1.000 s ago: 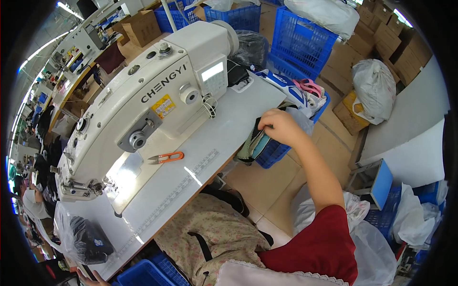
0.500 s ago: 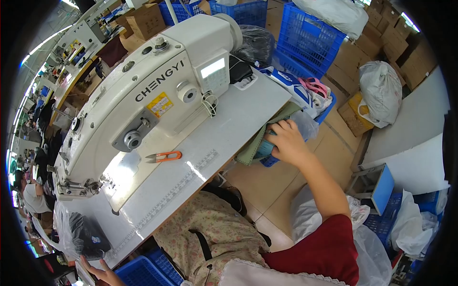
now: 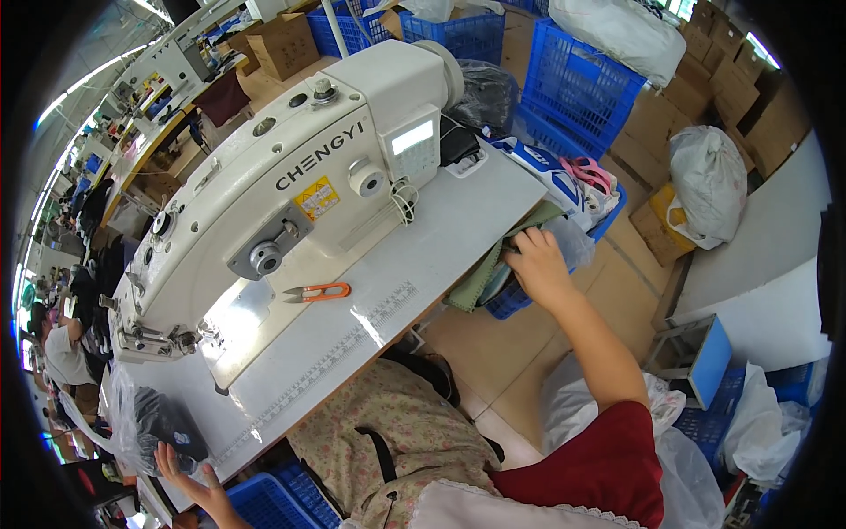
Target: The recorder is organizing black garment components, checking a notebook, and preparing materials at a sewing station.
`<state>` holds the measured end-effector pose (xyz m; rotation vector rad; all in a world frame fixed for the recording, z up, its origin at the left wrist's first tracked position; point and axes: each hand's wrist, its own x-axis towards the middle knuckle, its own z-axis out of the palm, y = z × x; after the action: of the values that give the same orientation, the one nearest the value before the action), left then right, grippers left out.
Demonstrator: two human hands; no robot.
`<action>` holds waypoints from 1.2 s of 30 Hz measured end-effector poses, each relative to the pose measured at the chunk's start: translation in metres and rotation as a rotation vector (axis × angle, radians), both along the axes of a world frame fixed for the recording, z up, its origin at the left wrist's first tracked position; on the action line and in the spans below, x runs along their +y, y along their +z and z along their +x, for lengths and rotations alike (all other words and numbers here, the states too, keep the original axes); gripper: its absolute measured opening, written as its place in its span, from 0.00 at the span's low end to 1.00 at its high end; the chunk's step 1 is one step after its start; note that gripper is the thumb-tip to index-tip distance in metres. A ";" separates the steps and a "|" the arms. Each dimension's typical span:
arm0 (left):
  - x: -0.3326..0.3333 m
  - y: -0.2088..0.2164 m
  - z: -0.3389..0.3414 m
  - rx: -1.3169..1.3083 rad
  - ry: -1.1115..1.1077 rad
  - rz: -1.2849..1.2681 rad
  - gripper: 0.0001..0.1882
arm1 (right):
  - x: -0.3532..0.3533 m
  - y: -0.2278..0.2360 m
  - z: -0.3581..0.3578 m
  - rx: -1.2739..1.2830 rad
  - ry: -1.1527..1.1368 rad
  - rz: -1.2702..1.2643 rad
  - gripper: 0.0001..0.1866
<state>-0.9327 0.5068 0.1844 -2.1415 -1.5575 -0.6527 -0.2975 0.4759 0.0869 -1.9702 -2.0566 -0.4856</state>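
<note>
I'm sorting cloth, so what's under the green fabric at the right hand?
A pale-blue piece and part of a blue basket show past the green fabric; the right hand and fabric hide the rest.

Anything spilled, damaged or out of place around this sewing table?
Nothing looks spilled or damaged. The one slightly untidy thing is the green fabric at the right hand: it sticks out past the edge of the table, near the blue basket, rather than lying flat. That may be normal here.

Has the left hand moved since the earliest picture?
Yes: the left hand has moved up the picture, closer to the needle end of the sewing machine.
</note>
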 end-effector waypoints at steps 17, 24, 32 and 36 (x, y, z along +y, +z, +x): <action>-0.006 -0.058 0.214 -0.926 -0.801 -1.093 0.22 | -0.063 0.120 -0.126 0.681 -0.029 0.335 0.13; -0.006 -0.036 0.243 -1.516 -0.617 -1.343 0.26 | -0.020 0.055 -0.183 1.739 0.095 0.000 0.11; -0.003 -0.046 0.212 -1.542 -0.383 -1.314 0.21 | -0.002 0.025 -0.214 1.980 0.204 -0.219 0.20; -0.003 -0.048 0.205 -1.581 -0.354 -1.298 0.21 | 0.006 0.024 -0.223 1.948 0.232 -0.247 0.21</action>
<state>-0.7276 0.5043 0.1360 -2.8822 -2.8991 -2.3626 -0.5208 0.4822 0.1111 -1.0516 -0.8555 1.2797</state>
